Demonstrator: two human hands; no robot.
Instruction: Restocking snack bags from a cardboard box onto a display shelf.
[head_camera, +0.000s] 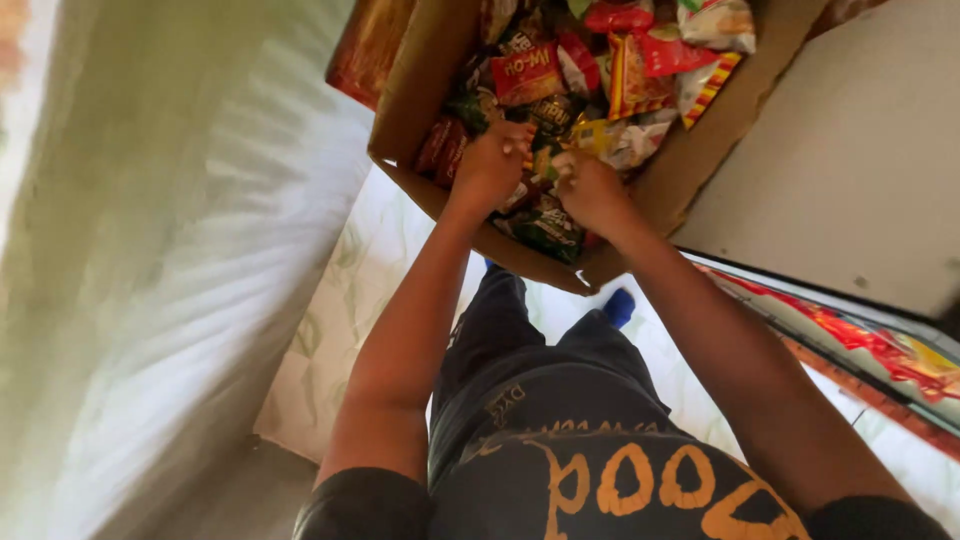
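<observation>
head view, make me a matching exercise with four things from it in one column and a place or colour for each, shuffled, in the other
Things:
1. brown cardboard box
2. left hand
3. red crinkly snack packet
4. blue sock

Places or colours:
A. pokes out below the box's near corner
B. lies on top of the heap, beyond the left hand
C. holds a heap of snack packets
D. closed in a grip among the packets, beside the right hand

Pairs: 1-C, 2-D, 3-B, 4-A

L hand (489, 165) fist, fingers curled | R hand (592, 190) same | arms extended fwd
</observation>
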